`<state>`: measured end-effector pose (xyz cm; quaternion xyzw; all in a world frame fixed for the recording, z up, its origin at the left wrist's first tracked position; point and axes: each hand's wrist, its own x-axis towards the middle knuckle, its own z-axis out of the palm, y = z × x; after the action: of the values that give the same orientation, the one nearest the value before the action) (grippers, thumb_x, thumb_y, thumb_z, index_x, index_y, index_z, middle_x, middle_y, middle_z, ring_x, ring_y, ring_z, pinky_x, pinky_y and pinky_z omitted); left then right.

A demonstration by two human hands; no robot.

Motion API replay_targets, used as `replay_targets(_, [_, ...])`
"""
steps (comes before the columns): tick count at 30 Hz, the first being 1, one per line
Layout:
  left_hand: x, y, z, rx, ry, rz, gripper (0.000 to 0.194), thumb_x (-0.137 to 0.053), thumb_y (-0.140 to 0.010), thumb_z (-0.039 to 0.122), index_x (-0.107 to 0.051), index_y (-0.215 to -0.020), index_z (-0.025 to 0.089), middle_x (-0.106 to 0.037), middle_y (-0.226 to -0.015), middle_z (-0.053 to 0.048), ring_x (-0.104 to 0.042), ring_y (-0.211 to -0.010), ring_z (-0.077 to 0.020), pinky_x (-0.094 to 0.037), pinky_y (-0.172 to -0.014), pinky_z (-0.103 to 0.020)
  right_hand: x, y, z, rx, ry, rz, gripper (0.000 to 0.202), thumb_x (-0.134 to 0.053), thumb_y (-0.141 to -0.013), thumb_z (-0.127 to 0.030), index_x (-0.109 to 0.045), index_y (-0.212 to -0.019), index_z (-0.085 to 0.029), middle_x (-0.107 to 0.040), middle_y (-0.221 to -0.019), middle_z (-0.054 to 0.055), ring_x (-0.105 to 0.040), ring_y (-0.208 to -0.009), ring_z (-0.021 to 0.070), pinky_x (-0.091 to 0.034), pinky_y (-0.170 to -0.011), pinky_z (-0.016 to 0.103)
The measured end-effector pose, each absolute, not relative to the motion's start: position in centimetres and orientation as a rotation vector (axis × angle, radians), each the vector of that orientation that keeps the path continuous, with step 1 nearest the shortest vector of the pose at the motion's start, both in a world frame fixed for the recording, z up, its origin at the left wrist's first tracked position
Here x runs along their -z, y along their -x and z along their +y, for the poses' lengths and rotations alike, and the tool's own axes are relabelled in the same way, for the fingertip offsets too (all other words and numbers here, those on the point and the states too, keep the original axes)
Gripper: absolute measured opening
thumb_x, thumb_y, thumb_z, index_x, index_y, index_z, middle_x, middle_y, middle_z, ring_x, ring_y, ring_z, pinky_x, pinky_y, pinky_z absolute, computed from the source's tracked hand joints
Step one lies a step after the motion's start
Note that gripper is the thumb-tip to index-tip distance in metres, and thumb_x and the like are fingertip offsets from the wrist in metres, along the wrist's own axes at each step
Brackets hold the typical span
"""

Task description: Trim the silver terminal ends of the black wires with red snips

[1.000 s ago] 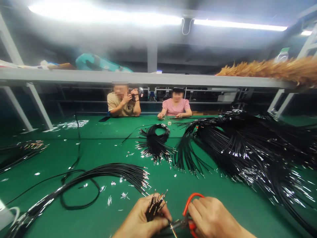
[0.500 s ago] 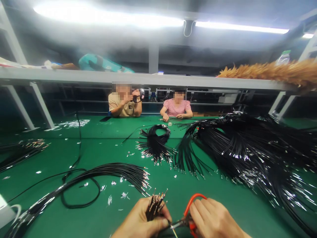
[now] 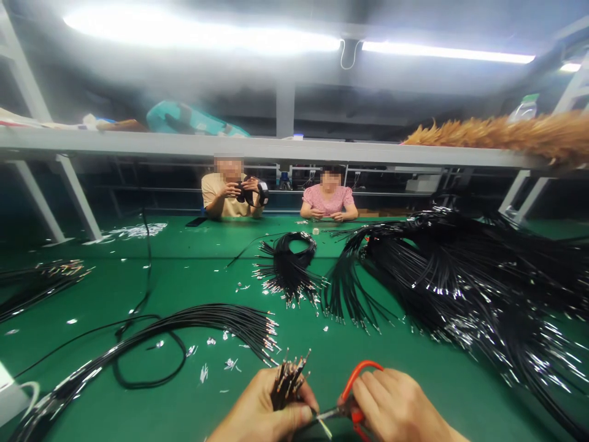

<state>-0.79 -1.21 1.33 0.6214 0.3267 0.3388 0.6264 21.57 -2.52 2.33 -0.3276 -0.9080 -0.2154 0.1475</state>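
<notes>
Through the head view, I had the left hand [image 3: 269,412] closed around an upright bunch of cables [image 3: 286,388] at the bottom centre of the frame, thumb and fingertip pinching near a pale stripped wire end [image 3: 326,428]. The right hand [image 3: 398,402] was wrapped around red-handled scissors [image 3: 350,404], whose blades reached left to that wire end; the fingers hid much of the handles, so I could not tell how far the blades were open.

Closest on the left lay a curved cable bundle [image 3: 197,315], its tips fanned out just beside the left hand, with white scraps [image 3: 230,364] scattered around it on the green tabletop [image 3: 184,285]. A thin black cable [image 3: 150,386] looped near the lower left. Ahead of the hands, a coiled cable bundle [image 3: 292,264] sat mid-frame, and a large cable pile [image 3: 442,264] crowded the right side. A phone [image 3: 196,221] lay near the far side. A raised shelf [image 3: 257,147] crossed the upper frame, carrying a brown feather duster [image 3: 497,134] at the right. Below it, a person in a tan shirt [image 3: 232,199] handled a dark device, beside a person in pink [image 3: 329,199].
</notes>
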Motion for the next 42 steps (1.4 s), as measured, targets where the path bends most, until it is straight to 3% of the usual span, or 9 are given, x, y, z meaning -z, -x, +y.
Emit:
replay_targets(3, [-1.0, 0.8, -1.0, -0.766, -1.375, 0.819, 0.032, -0.063, -0.063, 0.043, -0.058, -0.073, 0.013, -0.042, -0.048, 0.007, -0.037, -0.039, -0.0053, -0.029, -0.040, -0.019, -1.8, -21.4, -1.9, 0.247, 1.160, -2.439, 0.025, -0.037, -0.084, -0.020, -0.054, -0.067, -0.017, -0.057, -0.054, 0.002, -0.050, -0.044, 0.0142, -0.031, -0.043, 0.026])
replay_targets(7, [-0.5, 0.7, -0.5, -0.820, -1.301, 0.848, 0.037, -0.066, -0.059, 0.047, -0.053, -0.073, 0.016, -0.039, -0.041, 0.011, -0.031, -0.033, -0.0042, -0.024, -0.037, -0.019, -2.1, -19.6, -1.5, -0.461, 1.547, -2.023, 0.039, -0.039, -0.083, -0.045, -0.046, -0.054, -0.019, -0.050, -0.042, -0.002, -0.046, -0.037, 0.0108, -0.028, -0.039, 0.023])
replay_targets(10, [-0.1, 0.6, -0.2, -0.909, -1.323, 0.899, 0.038, -0.067, -0.056, 0.049, -0.052, -0.068, 0.016, -0.039, -0.044, 0.010, -0.029, -0.039, -0.0042, -0.023, -0.041, -0.020, -2.8, -17.7, -1.5, -1.038, 1.497, -1.710, 0.044, -0.038, -0.078, -0.056, -0.049, -0.061, -0.017, -0.050, -0.040, -0.003, -0.039, -0.030, 0.0074, -0.025, -0.032, 0.020])
replay_targets(13, [0.1, 0.7, 0.1, -0.943, -1.375, 1.001, 0.040, -0.067, -0.056, 0.050, -0.053, -0.067, 0.014, -0.041, -0.050, 0.008, -0.031, -0.045, -0.0056, -0.023, -0.045, -0.021, -3.1, -16.6, -1.4, -1.288, 1.356, -1.585, 0.047, -0.041, -0.074, -0.060, -0.052, -0.068, -0.015, -0.052, -0.043, -0.002, -0.037, -0.030, 0.0056, -0.023, -0.030, 0.017])
replay_targets(18, [-0.4, 0.8, 0.2, -0.902, -1.435, 0.997, 0.041, -0.061, -0.060, 0.053, -0.053, -0.066, 0.013, -0.050, -0.054, 0.001, -0.038, -0.049, -0.0089, -0.028, -0.047, -0.022, -3.0, -16.1, -1.1, -1.409, 1.254, -1.594, 0.042, -0.052, -0.069, -0.057, -0.050, -0.065, -0.015, -0.053, -0.047, -0.002, -0.036, -0.032, 0.0045, -0.024, -0.030, 0.015])
replay_targets(28, [0.1, 0.4, 0.3, -0.949, -1.351, 0.961, 0.040, -0.064, -0.058, 0.051, -0.052, -0.063, 0.013, -0.051, -0.050, 0.002, -0.044, -0.047, -0.0097, -0.033, -0.048, -0.022, -3.4, -15.8, -1.0, -1.332, 1.254, -1.609, 0.037, -0.046, -0.076, -0.051, -0.050, -0.068, -0.014, -0.054, -0.046, -0.002, -0.036, -0.030, 0.0039, -0.022, -0.030, 0.015])
replay_targets(32, [0.7, 0.6, 0.6, -0.943, -1.262, 0.979, 0.042, -0.067, -0.056, 0.049, -0.051, -0.073, 0.013, -0.050, -0.054, 0.004, -0.036, -0.034, -0.0040, -0.029, -0.037, -0.020, -2.4, -16.1, -0.2, -1.129, 1.360, -1.661, 0.031, -0.045, -0.078, -0.045, -0.048, -0.067, -0.016, -0.054, -0.046, -0.003, -0.038, -0.030, 0.0047, -0.027, -0.031, 0.016])
replay_targets(38, [1.0, 1.3, 1.1, -0.961, -1.228, 1.005, 0.040, -0.061, -0.064, 0.049, -0.051, -0.073, 0.011, -0.051, -0.053, 0.002, -0.046, -0.046, -0.0089, -0.038, -0.044, -0.023, -1.4, -17.0, 1.4, -0.809, 1.568, -1.593, 0.029, -0.042, -0.079, -0.043, -0.051, -0.067, -0.018, -0.055, -0.049, -0.002, -0.047, -0.033, 0.0090, -0.033, -0.033, 0.018])
replay_targets(42, [0.8, 1.3, 1.1, -0.932, -1.199, 1.036, 0.039, -0.060, -0.064, 0.049, -0.050, -0.067, 0.012, -0.054, -0.056, -0.001, -0.046, -0.046, -0.0086, -0.035, -0.041, -0.020, -2.3, -16.5, 1.8, -0.928, 1.467, -1.431, 0.029, -0.045, -0.078, -0.045, -0.052, -0.070, -0.018, -0.053, -0.048, -0.004, -0.044, -0.031, 0.0079, -0.029, -0.031, 0.018])
